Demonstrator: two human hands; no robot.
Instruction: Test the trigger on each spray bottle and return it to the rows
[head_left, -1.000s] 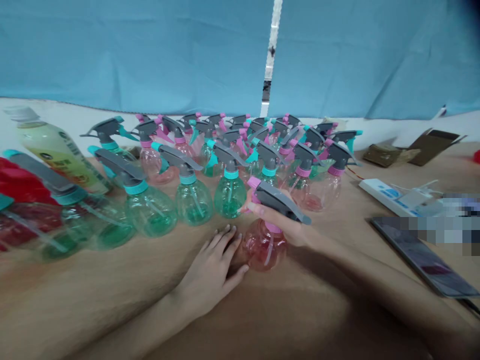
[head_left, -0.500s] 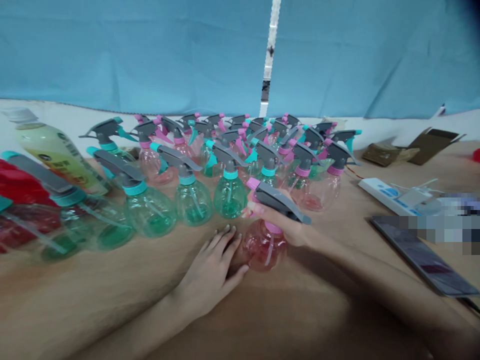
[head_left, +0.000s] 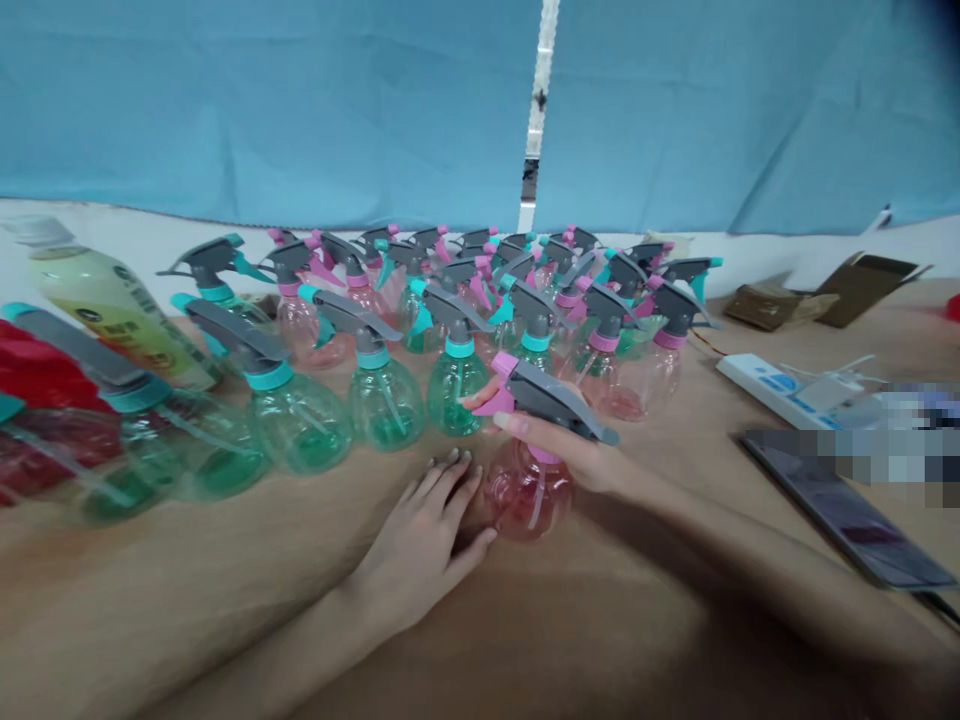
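Observation:
A pink spray bottle [head_left: 529, 500] with a grey and pink trigger head stands upright on the table in front of me. My right hand [head_left: 574, 450] is closed around its neck below the head, with a finger out by the pink trigger. Flat on the table to its left lies my left hand [head_left: 424, 530], fingers spread, thumb tip close to the bottle's base; whether it touches the bottle I cannot tell. Just behind stand a green spray bottle [head_left: 459, 395] and another green spray bottle [head_left: 386, 405], both with turquoise collars.
Several more pink and green spray bottles crowd the back. A tilted-looking drink bottle [head_left: 112, 300] and red material [head_left: 34, 365] are at left. On the right are a power strip [head_left: 780, 390], a phone [head_left: 847, 510] and an open cardboard box [head_left: 866, 290]. Blue cloth [head_left: 300, 110] covers the wall.
A finger of my right hand has extended leftward by the trigger, and the pink trigger now shows further out from the head. My left hand and the bottles stay in place.

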